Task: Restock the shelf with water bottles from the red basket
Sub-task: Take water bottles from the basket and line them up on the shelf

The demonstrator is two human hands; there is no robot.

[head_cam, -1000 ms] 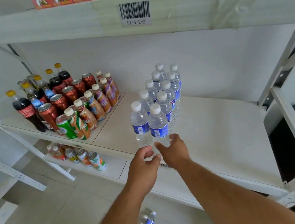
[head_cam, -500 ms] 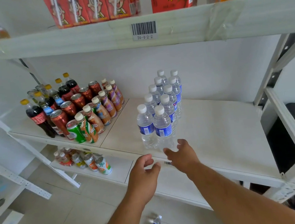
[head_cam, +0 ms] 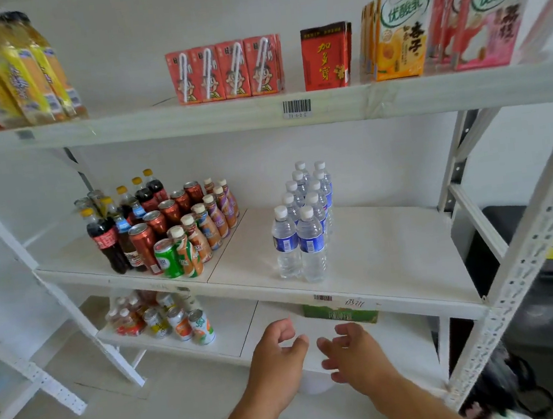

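Both hands have drawn back from the shelf (head_cam: 394,258) and now hang below its front edge. Water bottles (head_cam: 304,220) stand there in two rows. Left hand (head_cam: 278,360) and right hand (head_cam: 357,355) are loosely curled, holding nothing.

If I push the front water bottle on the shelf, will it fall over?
Probably, if pushed up high: the front water bottle is tall and narrow. It looks full, so likely heavy for its size. The bottles close behind might stop it tipping backward.
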